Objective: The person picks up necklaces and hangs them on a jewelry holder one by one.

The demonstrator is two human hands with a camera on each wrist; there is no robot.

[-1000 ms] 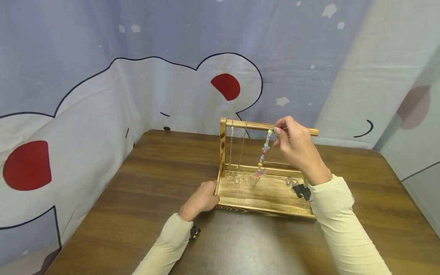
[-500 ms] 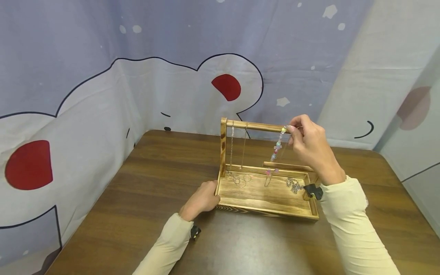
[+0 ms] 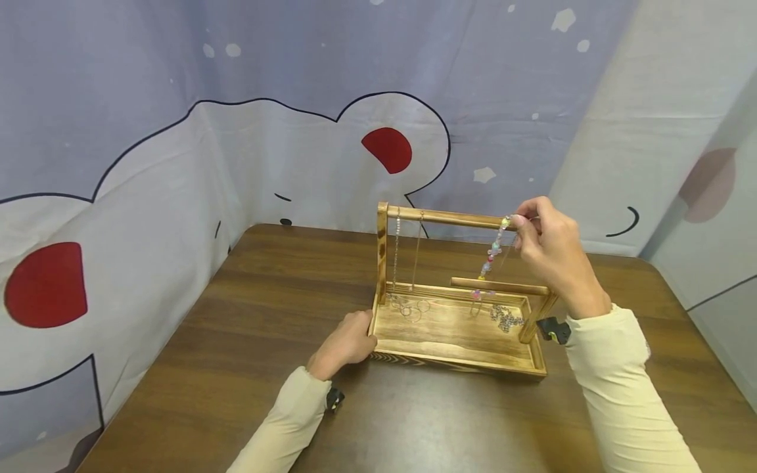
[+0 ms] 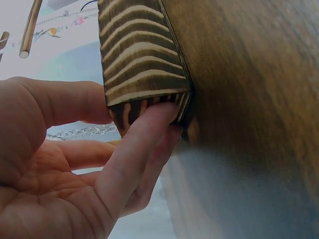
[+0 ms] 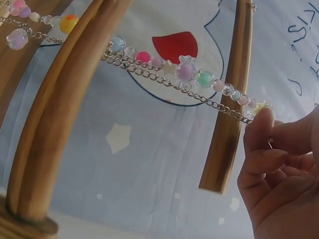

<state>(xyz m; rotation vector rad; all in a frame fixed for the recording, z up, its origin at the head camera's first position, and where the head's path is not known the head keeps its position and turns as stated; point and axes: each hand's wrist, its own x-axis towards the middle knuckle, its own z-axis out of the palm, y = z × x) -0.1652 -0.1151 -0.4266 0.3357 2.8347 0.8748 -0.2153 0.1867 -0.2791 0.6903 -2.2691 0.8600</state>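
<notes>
My right hand (image 3: 556, 253) pinches the top of a beaded necklace (image 3: 495, 248) with pastel beads and a silver chain, near the free end of the upper bar (image 3: 449, 217) of a wooden jewelry stand. In the right wrist view the strand (image 5: 185, 71) slants across in front of the upper bar (image 5: 227, 139) and behind the lower bar (image 5: 65, 99). My left hand (image 3: 345, 338) grips the left end of the stand's tray (image 3: 437, 356). Its thumb and fingers (image 4: 149, 129) close on the striped wooden corner in the left wrist view.
Two thin necklaces, one with pearly beads (image 3: 397, 249) and one a fine chain (image 3: 416, 259), hang at the bar's left end. A silver chain (image 3: 504, 318) lies heaped in the tray. The shorter lower bar (image 3: 497, 286) juts left from a right-hand post (image 3: 538, 315). A patterned curtain (image 3: 296, 164) stands behind the table.
My right hand has moved right along the upper bar with the beaded necklace, uncovering the lower bar and its post. The left hand stays on the tray's end.
</notes>
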